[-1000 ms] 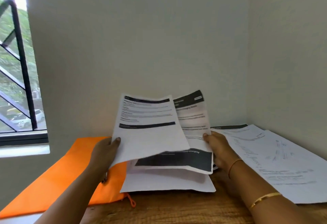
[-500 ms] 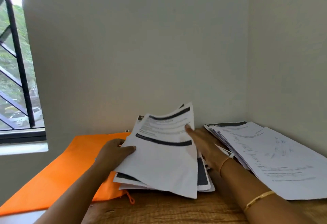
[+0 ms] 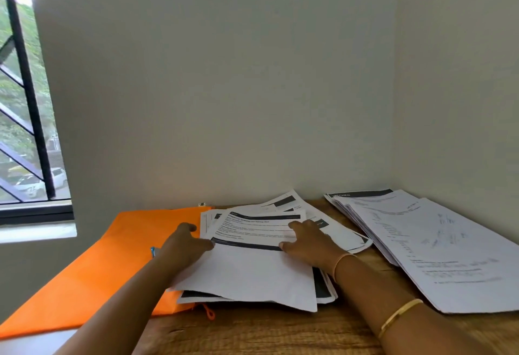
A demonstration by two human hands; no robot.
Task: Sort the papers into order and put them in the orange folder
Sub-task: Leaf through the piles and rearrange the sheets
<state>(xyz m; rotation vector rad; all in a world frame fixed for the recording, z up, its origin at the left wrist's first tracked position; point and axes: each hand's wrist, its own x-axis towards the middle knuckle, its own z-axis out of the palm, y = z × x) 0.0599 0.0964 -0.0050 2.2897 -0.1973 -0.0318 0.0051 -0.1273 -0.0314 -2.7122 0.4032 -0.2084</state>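
A loose pile of printed papers (image 3: 252, 273) with black header bars lies on the wooden table, its left edge overlapping the orange folder (image 3: 106, 265). My left hand (image 3: 185, 245) rests at the pile's left edge, thumb on the top sheet. Flat on the top sheet's right side lies my right hand (image 3: 309, 242), fingers spread. A second stack of papers (image 3: 438, 248) lies at the right, against the wall. The folder lies flat at the left, with a small orange zip pull (image 3: 209, 312) at its near corner.
The wooden table (image 3: 266, 332) sits in a room corner, walls behind and to the right. A barred window (image 3: 25, 130) is at the left. A small blue item (image 3: 153, 251) lies on the folder beside my left wrist.
The sheets I held up in both hands have come down onto the pile on the table. Both hands now press on the top sheet.
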